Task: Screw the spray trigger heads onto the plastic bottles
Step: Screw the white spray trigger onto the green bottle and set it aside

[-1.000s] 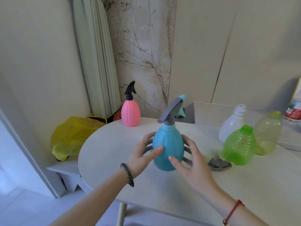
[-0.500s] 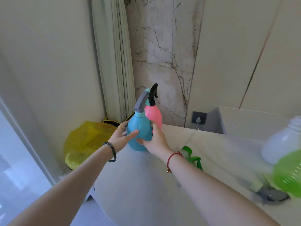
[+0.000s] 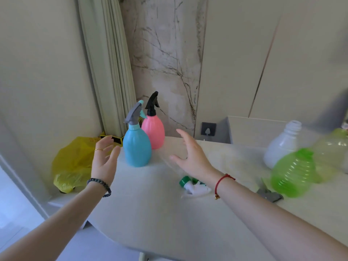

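A blue bottle [image 3: 137, 147] with a grey trigger head stands upright at the table's far left, just in front of a pink bottle [image 3: 153, 131] with a black trigger head. My left hand [image 3: 104, 161] is open a little to the left of the blue bottle, not touching it. My right hand [image 3: 190, 157] is open to its right, fingers spread. A white and green trigger head [image 3: 192, 186] lies on the table under my right wrist. A white bottle [image 3: 280, 147] without a head and a green ribbed bottle [image 3: 293, 174] stand at the right, with a grey trigger head [image 3: 270, 194] lying by the green one.
The round white table [image 3: 160, 213] has its curved edge at the left and front. A yellow plastic bag [image 3: 73, 162] lies below on the left by a curtain. A pale green bottle [image 3: 335, 146] is blurred at the far right. A wall socket [image 3: 208, 129] sits behind the table.
Both hands carried the blue bottle from the table's middle to the far left beside the pink bottle, set it down, and have now let go and drawn apart.
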`<state>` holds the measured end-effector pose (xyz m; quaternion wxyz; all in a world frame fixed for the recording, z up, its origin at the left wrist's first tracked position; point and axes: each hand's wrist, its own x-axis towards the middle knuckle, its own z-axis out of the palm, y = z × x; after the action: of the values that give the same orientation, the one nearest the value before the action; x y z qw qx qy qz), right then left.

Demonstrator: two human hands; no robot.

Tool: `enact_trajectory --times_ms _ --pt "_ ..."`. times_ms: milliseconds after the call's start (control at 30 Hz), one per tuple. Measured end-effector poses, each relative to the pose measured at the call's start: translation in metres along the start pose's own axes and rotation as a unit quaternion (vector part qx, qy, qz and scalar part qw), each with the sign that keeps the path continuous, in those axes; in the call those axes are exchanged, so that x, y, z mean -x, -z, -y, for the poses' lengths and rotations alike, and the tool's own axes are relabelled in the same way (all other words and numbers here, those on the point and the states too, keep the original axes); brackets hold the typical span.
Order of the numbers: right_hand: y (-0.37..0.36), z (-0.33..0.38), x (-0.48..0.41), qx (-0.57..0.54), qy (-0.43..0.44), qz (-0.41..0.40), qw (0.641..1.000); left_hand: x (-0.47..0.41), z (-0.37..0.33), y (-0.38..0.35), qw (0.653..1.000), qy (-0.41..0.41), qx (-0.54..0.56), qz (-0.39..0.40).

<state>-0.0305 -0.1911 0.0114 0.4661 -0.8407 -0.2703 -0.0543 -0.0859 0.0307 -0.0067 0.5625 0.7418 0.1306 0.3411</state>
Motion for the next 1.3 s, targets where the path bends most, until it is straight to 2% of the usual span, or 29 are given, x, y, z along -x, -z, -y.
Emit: enact_trajectory --times_ms 100,200,333,400,500,633,767,933,1100,1233,1300 --pt "0.057 -0.011 0.033 0.014 0.008 -0.050 0.999 0.028 -0.034 -0.026 0.998 -0.044 0.026 0.035" --pt "0.114 -0.025 0.064 0.030 0.015 -0.149 0.988 0.055 -0.066 -0.074 0.985 -0.064 0.051 0.151" --pt "0.176 -0.050 0.103 0.058 0.009 -0.291 0.955 0.099 -0.100 -0.153 0.941 -0.011 0.053 0.335" --pt "0.196 -0.068 0.119 0.073 -0.017 -0.324 0.943 0.122 -0.110 -0.192 0.912 0.032 0.041 0.408" --pt "0.208 -0.099 0.133 0.070 -0.092 -0.283 0.952 0.151 -0.120 -0.241 0.879 0.067 0.041 0.470" --pt "0.206 -0.127 0.134 0.022 -0.167 -0.219 0.961 0.174 -0.122 -0.286 0.854 0.108 0.044 0.507" --pt "0.206 -0.133 0.129 0.004 -0.154 -0.218 0.964 0.176 -0.122 -0.297 0.864 0.114 0.068 0.486" --pt "0.210 -0.098 0.127 -0.002 -0.094 -0.235 0.967 0.153 -0.138 -0.267 0.886 0.034 0.119 0.446" --pt "0.185 -0.047 0.127 -0.023 -0.038 -0.136 0.990 0.127 -0.127 -0.209 0.875 -0.040 0.098 0.473" --pt "0.143 -0.034 0.134 -0.033 -0.042 -0.066 0.996 0.130 -0.098 -0.159 0.861 -0.014 0.097 0.499" --pt "0.123 -0.036 0.141 -0.027 -0.051 -0.040 0.998 0.135 -0.081 -0.140 0.865 0.004 0.068 0.497"
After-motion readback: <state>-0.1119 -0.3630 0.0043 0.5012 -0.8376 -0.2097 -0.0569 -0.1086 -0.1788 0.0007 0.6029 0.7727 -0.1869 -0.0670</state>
